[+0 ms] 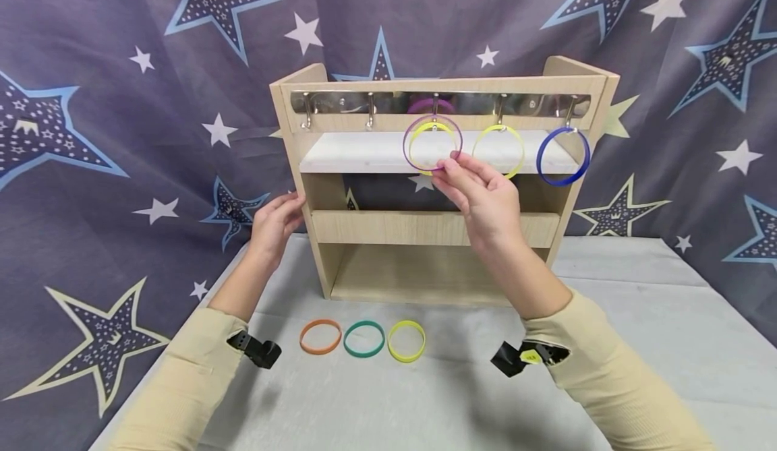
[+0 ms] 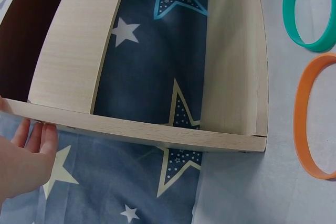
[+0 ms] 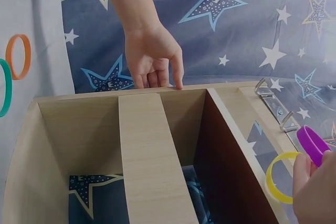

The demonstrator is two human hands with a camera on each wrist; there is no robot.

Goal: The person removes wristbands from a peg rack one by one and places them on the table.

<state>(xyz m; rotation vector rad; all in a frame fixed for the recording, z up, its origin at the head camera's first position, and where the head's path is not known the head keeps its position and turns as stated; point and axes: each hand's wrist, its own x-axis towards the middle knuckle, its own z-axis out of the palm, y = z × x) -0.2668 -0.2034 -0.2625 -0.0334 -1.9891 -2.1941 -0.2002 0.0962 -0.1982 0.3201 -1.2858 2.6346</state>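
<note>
A thin purple silicone wristband (image 1: 405,142) is pinched between the thumb and fingers of my right hand (image 1: 488,201). It is held up by the middle hook (image 1: 435,104) of the rack, overlapping a yellow wristband (image 1: 417,161) that hangs there. In the right wrist view the purple band (image 3: 311,145) stands close beside that yellow band (image 3: 272,182). My left hand (image 1: 273,228) rests its fingertips against the left side panel of the wooden shelf (image 1: 388,227). The left wrist view shows those fingers (image 2: 48,139) at the panel's edge.
On the hooks to the right hang another yellow band (image 1: 521,146) and a blue band (image 1: 584,168); the two left hooks (image 1: 369,110) carry no band. Orange (image 1: 301,338), green (image 1: 382,338) and yellow (image 1: 423,340) bands lie in a row on the grey tablecloth (image 1: 364,404) before the shelf.
</note>
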